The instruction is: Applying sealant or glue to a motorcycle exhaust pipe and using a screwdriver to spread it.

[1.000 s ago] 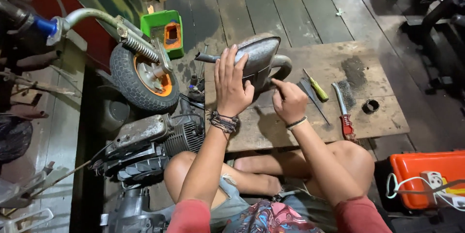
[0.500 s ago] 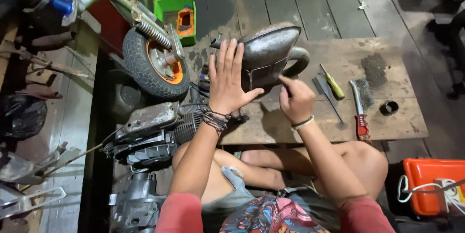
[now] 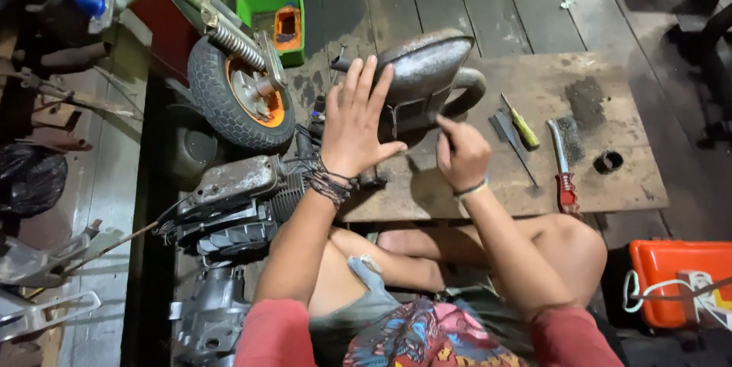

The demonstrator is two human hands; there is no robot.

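My left hand [image 3: 357, 119] is spread flat, fingers apart, pressed against the side of a rusty grey metal exhaust muffler [image 3: 427, 70] that stands on a worn wooden board [image 3: 534, 176]. Beaded bands circle that wrist. My right hand [image 3: 460, 155] is curled just right of the muffler's lower edge, index finger and thumb pinched at the metal; I cannot tell whether it holds something small. The muffler's curved pipe [image 3: 474, 92] loops out to the right.
A screwdriver with a yellow-green handle [image 3: 521, 126], a flat file [image 3: 509, 138] and a red-handled wire brush [image 3: 563, 160] lie on the board. A small wheel with an orange hub [image 3: 244, 96], an engine block [image 3: 236, 199], a green box [image 3: 280, 20] and an orange case [image 3: 679, 279] surround me.
My left hand has spread wider and stays flat on the muffler. My right hand shifted slightly toward the muffler's lower edge. The view has shifted a little.
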